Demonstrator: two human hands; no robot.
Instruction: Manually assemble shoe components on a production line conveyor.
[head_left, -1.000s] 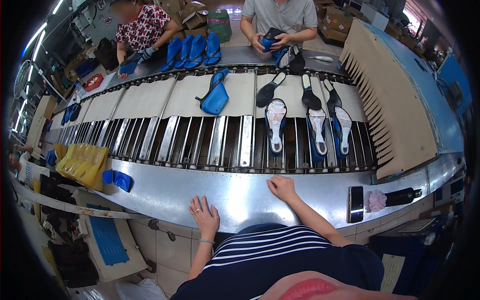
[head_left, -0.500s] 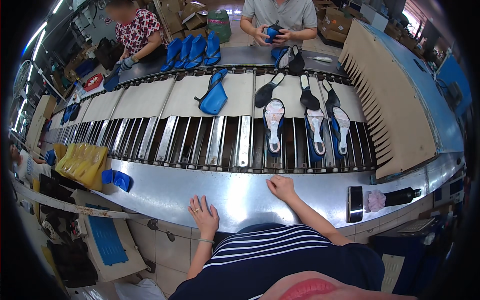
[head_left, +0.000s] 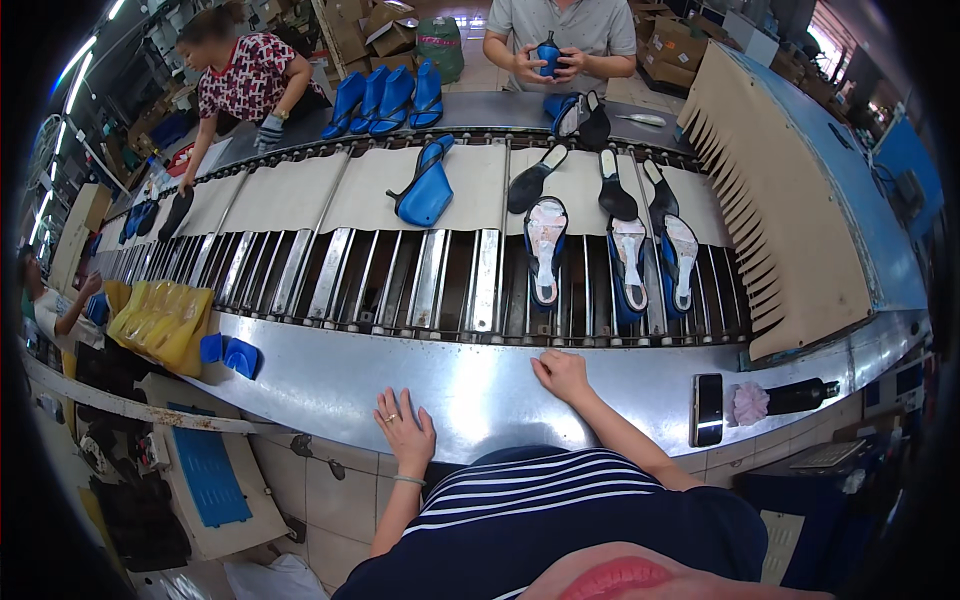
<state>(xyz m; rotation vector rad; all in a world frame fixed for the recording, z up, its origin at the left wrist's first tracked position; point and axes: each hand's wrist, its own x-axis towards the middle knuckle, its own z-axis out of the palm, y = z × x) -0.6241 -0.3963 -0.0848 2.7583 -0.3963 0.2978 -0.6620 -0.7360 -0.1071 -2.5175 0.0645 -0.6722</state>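
Note:
My left hand (head_left: 405, 428) lies flat on the shiny metal ledge, its fingers spread and nothing in them. Farther right, my right hand (head_left: 562, 374) rests at the far side of the ledge beside the conveyor, fingers curled in, holding nothing that I can see. Beyond it, a shoe sole-up on its blue last (head_left: 546, 252) lies over the conveyor slats, with a second lasted shoe (head_left: 629, 262) and a third (head_left: 680, 262) to its right. Black soles (head_left: 538, 180) lie behind them. A blue last with straps (head_left: 426, 190) sits on the pale conveyor sheet.
Yellow moulded pieces (head_left: 160, 325) and blue pieces (head_left: 240, 357) are at the ledge's left. A phone (head_left: 708, 410) and a dark bottle (head_left: 800, 395) lie right. A fringed cover (head_left: 770, 200) borders the conveyor. Two co-workers stand across; one holds a blue last (head_left: 548, 60).
The co-worker at far left has leaned left and now reaches a hand to a dark sole on the conveyor. The co-worker opposite has turned the blue last. My hands stay put.

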